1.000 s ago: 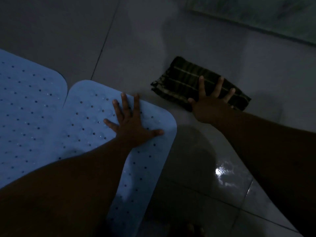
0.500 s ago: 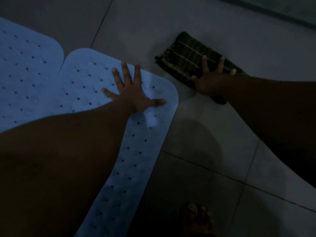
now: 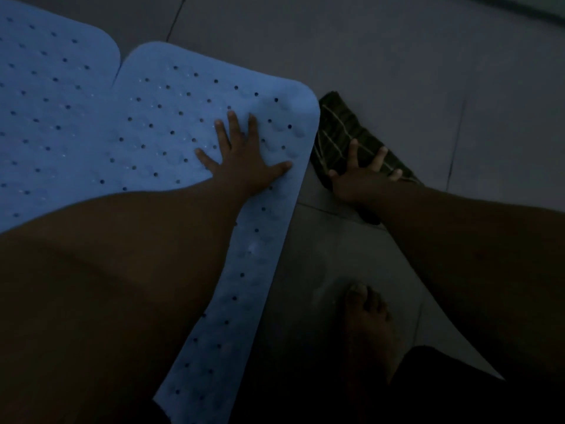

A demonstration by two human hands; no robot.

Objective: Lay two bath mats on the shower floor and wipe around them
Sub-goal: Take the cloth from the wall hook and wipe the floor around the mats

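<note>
Two pale blue perforated bath mats lie side by side on the dim tiled floor: the left mat (image 3: pixel 52 96) and the right mat (image 3: pixel 183 123). My left hand (image 3: pixel 244 160) presses flat on the right mat near its far right corner, fingers spread. A dark folded striped cloth (image 3: pixel 342 133) lies on the tiles right against that mat's right edge. My right hand (image 3: pixel 363 175) rests flat on the cloth with its fingers straight and spread.
Grey floor tiles (image 3: pixel 397 71) with dark grout lines stretch beyond and to the right of the mats. My bare foot (image 3: pixel 367 325) stands on the tiles near the bottom, right of the right mat. A lighter ledge edge (image 3: pixel 519 4) crosses the top right corner.
My right hand has slid the cloth closer to the right mat's edge. My left hand has stayed pressed on the mat. The view has shifted, bringing my foot into sight.
</note>
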